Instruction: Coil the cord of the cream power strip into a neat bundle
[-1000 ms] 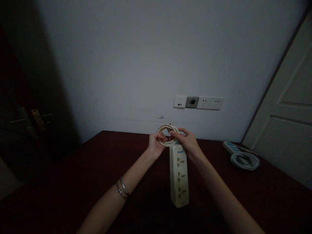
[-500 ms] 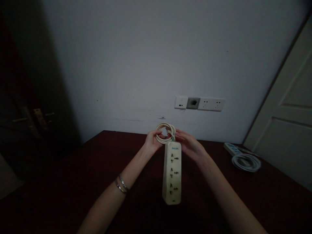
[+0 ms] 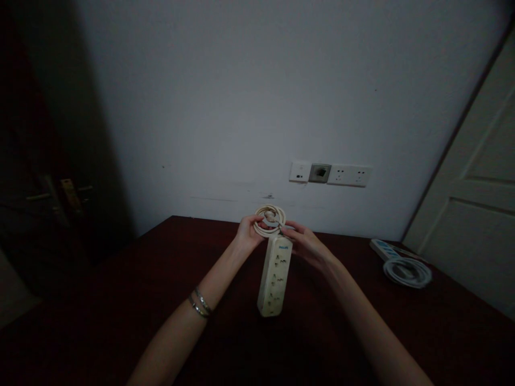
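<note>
A white power strip (image 3: 277, 276) with three socket groups hangs tilted below its coiled cord (image 3: 259, 231), over the dark red table. My left hand (image 3: 248, 229) is closed on the left side of the coil, thumb in front and fingers behind. On the other side, my right hand (image 3: 303, 241) grips the coil where it meets the strip's top end; some of its fingers are hidden behind the strip. Inside the loop a pale end of the cord, perhaps its plug, shows but is blurred.
At the table's (image 3: 193, 257) right lies a second power strip (image 3: 383, 249) with blue sockets, beside its coiled grey cord (image 3: 407, 272). Wall sockets (image 3: 349, 175) sit above the table's back edge. Doors stand at the far left and right.
The power strip's lower end has swung left and away from me, so it now leans. Its coil has shifted slightly left, and my right hand has moved left with it.
</note>
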Tool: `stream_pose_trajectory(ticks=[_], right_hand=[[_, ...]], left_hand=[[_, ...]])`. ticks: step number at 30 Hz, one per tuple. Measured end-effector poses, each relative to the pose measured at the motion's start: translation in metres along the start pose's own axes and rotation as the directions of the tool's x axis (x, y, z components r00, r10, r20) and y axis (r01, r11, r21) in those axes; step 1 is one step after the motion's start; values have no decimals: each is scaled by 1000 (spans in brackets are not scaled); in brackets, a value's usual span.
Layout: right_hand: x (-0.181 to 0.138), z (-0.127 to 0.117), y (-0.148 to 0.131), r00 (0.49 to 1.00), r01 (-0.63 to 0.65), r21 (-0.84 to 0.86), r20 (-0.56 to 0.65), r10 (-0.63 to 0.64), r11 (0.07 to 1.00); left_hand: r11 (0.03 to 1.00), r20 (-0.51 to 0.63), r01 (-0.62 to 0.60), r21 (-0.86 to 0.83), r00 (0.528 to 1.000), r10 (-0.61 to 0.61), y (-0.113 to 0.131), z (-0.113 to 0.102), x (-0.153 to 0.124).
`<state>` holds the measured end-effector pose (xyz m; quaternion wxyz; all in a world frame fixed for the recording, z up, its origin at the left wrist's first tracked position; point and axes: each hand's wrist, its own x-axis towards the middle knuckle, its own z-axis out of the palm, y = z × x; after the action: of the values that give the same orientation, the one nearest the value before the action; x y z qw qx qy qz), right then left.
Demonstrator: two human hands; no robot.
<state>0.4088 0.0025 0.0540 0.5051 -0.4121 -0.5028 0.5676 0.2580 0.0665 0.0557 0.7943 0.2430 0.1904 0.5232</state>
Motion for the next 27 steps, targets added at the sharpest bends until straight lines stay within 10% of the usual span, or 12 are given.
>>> stream_pose_trajectory(ticks=[11, 19, 27], right_hand=[[-8, -15, 12, 923, -51, -61, 377, 70, 997], [2, -28, 11, 971, 71, -336, 237, 12, 939], [3, -33, 21, 990, 96, -473, 137, -35, 876]], left_hand=[[994, 41, -67, -81, 997, 71, 17, 9, -12], [992, -40, -110, 54, 993, 113, 18, -10, 8], [972, 89, 88, 216, 990, -109, 2, -26, 23]])
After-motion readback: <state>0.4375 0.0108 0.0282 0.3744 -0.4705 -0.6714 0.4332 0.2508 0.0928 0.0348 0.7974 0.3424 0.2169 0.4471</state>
